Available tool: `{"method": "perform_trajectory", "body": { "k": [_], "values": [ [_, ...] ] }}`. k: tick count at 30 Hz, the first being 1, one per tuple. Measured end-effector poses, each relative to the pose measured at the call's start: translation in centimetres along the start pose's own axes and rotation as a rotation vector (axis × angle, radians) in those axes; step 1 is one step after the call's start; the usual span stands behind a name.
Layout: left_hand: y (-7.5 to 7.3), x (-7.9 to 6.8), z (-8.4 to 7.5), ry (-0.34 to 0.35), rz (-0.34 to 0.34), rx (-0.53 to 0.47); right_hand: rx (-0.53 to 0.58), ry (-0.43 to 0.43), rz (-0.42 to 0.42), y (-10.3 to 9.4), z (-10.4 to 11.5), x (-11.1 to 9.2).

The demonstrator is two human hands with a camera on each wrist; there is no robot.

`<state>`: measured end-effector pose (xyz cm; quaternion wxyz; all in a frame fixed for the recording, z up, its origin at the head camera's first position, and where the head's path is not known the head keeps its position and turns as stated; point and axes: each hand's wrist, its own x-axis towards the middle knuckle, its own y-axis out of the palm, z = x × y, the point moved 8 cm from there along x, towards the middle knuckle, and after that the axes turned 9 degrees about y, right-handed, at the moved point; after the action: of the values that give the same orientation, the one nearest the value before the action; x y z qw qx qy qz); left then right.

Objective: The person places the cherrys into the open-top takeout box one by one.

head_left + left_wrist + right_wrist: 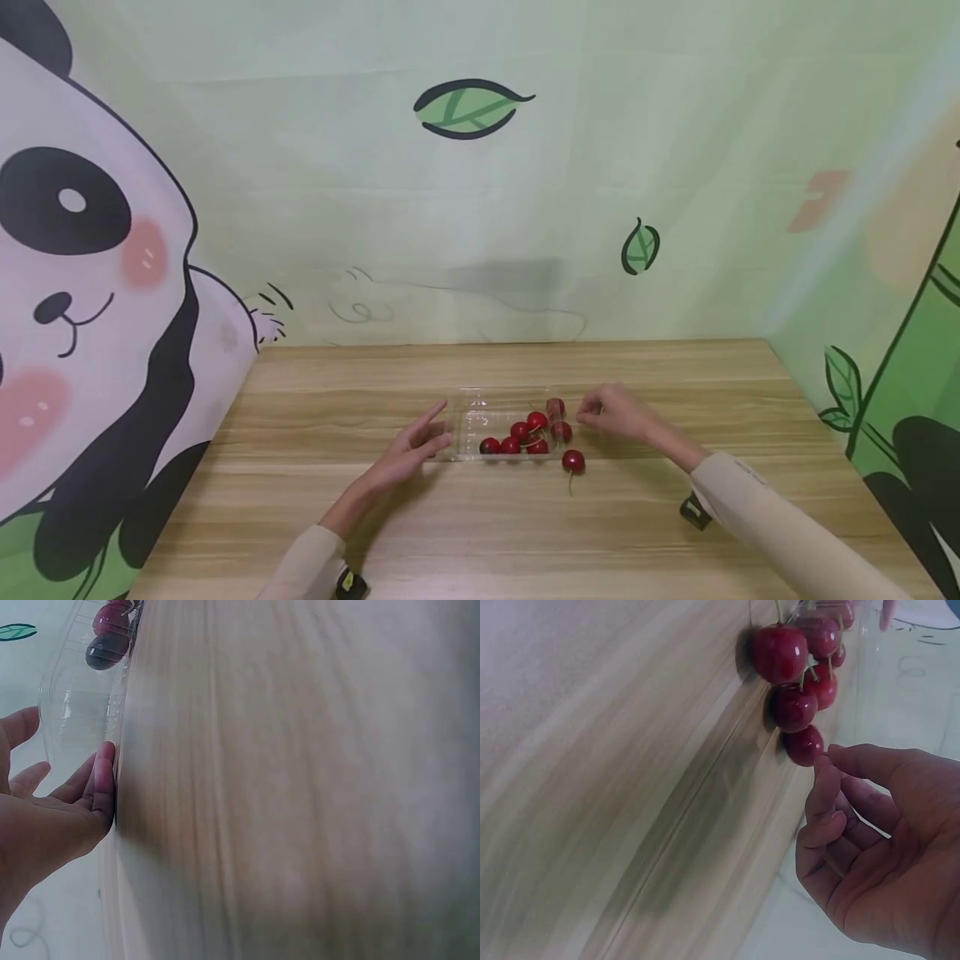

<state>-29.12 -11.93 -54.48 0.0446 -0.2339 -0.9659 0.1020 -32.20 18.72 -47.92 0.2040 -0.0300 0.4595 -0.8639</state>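
Note:
A clear plastic box holds several red cherries. At its left end is my left hand, fingers spread and relaxed, with fingertips at the box wall. My right hand is just right of the box, fingers bent, its thumb and forefinger tips together. In the right wrist view those tips are beside a cherry; whether a stem is between them cannot be told. Another cherry sits close by. One loose cherry lies on the table by the box's near right corner, its stem pointing toward me.
The wooden table ends at a pale green backdrop printed with leaves and a panda. Each wrist wears a small black device at the sleeve.

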Motion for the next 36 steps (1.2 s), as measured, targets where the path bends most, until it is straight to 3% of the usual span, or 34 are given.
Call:
{"method": "perform_trajectory", "body": {
  "k": [12, 29, 32, 36],
  "values": [
    [-0.1, -0.3, 0.1, -0.02, -0.003, -0.018, 0.024, 0.022, 0.025, 0.7, -0.7, 0.2],
    [-0.3, -0.2, 0.0, 0.013, -0.003, 0.001, 0.028, -0.041, 0.044, 2.8, -0.4, -4.3],
    [-0.3, -0.2, 0.0, 0.018, -0.001, 0.003, 0.018, -0.017, 0.023, 3.6, -0.2, -5.0],
    [-0.2, -0.2, 0.1, 0.003, -0.007, -0.003, 0.032, 0.074, -0.044, 4.7, -0.5, -5.5]
  ]
}}
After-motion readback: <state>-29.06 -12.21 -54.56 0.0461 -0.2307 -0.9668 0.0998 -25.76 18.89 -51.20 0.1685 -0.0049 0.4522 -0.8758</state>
